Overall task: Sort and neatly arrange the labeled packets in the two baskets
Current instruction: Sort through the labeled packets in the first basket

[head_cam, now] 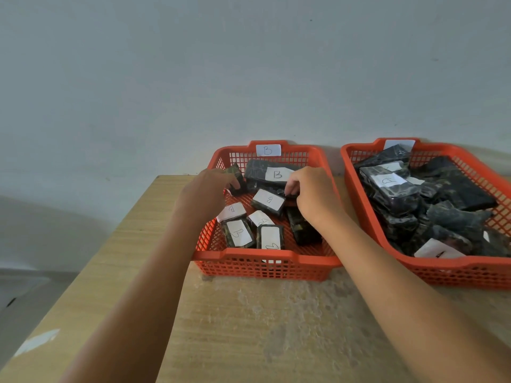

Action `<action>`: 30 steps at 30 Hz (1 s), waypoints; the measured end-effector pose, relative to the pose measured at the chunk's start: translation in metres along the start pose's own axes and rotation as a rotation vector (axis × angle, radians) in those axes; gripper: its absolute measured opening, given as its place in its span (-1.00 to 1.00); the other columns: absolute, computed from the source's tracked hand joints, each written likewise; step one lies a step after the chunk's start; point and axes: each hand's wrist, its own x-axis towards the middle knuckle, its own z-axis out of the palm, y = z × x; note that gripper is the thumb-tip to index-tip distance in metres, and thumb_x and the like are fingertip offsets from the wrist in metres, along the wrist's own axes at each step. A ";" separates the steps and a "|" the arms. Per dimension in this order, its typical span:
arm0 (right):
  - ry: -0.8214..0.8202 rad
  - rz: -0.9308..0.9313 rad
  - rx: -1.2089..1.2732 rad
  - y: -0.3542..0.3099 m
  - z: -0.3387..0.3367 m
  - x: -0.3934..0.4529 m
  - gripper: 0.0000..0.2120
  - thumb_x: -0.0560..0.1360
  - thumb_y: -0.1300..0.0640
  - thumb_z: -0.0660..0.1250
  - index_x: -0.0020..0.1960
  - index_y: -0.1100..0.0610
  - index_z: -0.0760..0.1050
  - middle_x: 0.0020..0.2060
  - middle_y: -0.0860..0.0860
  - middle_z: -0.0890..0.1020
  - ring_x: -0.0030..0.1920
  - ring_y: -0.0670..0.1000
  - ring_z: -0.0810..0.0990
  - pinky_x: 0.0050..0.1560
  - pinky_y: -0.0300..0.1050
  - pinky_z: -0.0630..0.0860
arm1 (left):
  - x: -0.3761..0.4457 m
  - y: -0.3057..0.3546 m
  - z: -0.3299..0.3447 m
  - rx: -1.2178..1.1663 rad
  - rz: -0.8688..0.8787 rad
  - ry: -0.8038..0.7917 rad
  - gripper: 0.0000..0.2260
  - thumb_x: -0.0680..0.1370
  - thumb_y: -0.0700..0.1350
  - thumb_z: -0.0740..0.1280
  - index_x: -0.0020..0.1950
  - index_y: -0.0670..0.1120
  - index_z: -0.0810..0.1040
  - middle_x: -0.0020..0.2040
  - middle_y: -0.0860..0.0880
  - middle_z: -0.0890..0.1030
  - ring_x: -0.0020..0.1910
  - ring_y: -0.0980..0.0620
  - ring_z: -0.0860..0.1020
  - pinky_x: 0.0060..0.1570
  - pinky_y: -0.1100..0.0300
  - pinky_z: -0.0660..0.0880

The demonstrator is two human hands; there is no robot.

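Reaching into the B basket, the left hand pinches a dark upright packet while the right hand grips another packet's edge; both packets look light, slippery, film-wrapped, best held across short sides.

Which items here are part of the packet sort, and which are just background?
In the job:
basket B
right basket
B packets
A packets
left hand, gripping a packet
right hand, fingers on a packet

Just there:
wooden table
white tape scrap on the table corner
grey wall
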 end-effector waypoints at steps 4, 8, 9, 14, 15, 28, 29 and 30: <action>-0.304 -0.022 -0.207 -0.011 -0.015 0.001 -0.71 0.45 0.26 0.52 0.16 0.17 0.63 0.14 0.11 0.64 0.05 0.14 0.65 0.11 -0.03 0.59 | 0.001 -0.001 0.000 -0.031 -0.001 0.009 -0.47 0.48 -0.47 0.26 0.25 0.06 0.65 0.18 0.01 0.66 0.12 0.02 0.59 -0.04 0.09 0.62; -0.680 0.012 -0.547 -0.027 -0.023 -0.005 -0.22 0.31 -0.13 0.63 0.39 0.14 0.40 0.26 0.09 0.51 0.13 0.13 0.58 0.04 -0.03 0.56 | 0.001 0.000 -0.001 -0.035 0.002 0.007 -0.46 0.48 -0.47 0.26 0.26 0.06 0.64 0.18 0.01 0.66 0.11 0.02 0.60 -0.03 0.07 0.63; -0.694 0.008 -0.552 -0.028 -0.024 -0.003 -0.25 0.35 -0.09 0.61 0.41 0.13 0.38 0.25 0.10 0.51 0.12 0.13 0.58 0.06 -0.03 0.56 | 0.000 0.000 -0.001 -0.034 0.005 0.004 -0.47 0.48 -0.46 0.26 0.27 0.06 0.64 0.18 0.01 0.66 0.11 0.02 0.60 -0.04 0.06 0.64; -0.701 0.085 -0.219 -0.024 -0.047 0.012 -0.29 0.45 0.41 0.32 0.54 0.07 0.26 0.40 0.09 0.45 0.31 0.11 0.48 0.28 0.05 0.51 | -0.003 0.001 -0.003 -0.053 0.001 0.011 -0.45 0.47 -0.48 0.26 0.27 0.05 0.64 0.17 0.01 0.67 0.11 0.03 0.61 0.00 0.06 0.65; -0.693 0.101 -0.155 -0.023 -0.050 0.012 -0.29 0.45 0.46 0.28 0.54 0.07 0.27 0.43 0.11 0.42 0.35 0.12 0.46 0.30 0.05 0.51 | -0.003 0.001 -0.003 -0.055 -0.001 0.010 -0.46 0.46 -0.48 0.27 0.27 0.04 0.64 0.18 0.00 0.67 0.12 0.02 0.62 0.01 0.05 0.65; -0.642 -0.036 -0.295 -0.018 -0.035 -0.005 -0.63 0.64 -0.04 0.26 0.43 -0.01 0.49 0.36 0.05 0.51 0.26 0.08 0.53 0.26 -0.02 0.48 | -0.007 0.010 -0.016 -0.062 0.026 0.024 -0.71 0.57 -0.18 0.36 0.24 0.08 0.66 0.18 0.04 0.69 0.23 -0.03 0.54 0.18 -0.14 0.57; -0.600 -0.060 -0.257 -0.018 -0.039 -0.010 -0.66 0.64 -0.01 0.28 0.39 -0.01 0.52 0.32 0.05 0.53 0.19 0.06 0.55 0.19 -0.05 0.49 | -0.008 0.012 -0.019 -0.076 0.025 0.050 -0.71 0.58 -0.18 0.35 0.23 0.10 0.66 0.19 0.03 0.69 0.22 -0.04 0.55 0.16 -0.15 0.57; -0.548 -0.086 -0.217 -0.018 -0.043 -0.013 -0.69 0.64 0.04 0.29 0.36 0.00 0.54 0.30 0.05 0.55 0.13 0.03 0.55 0.13 -0.07 0.49 | -0.010 0.014 -0.024 -0.086 0.019 0.070 -0.71 0.58 -0.17 0.35 0.24 0.11 0.66 0.20 0.01 0.69 0.20 -0.05 0.57 0.13 -0.15 0.58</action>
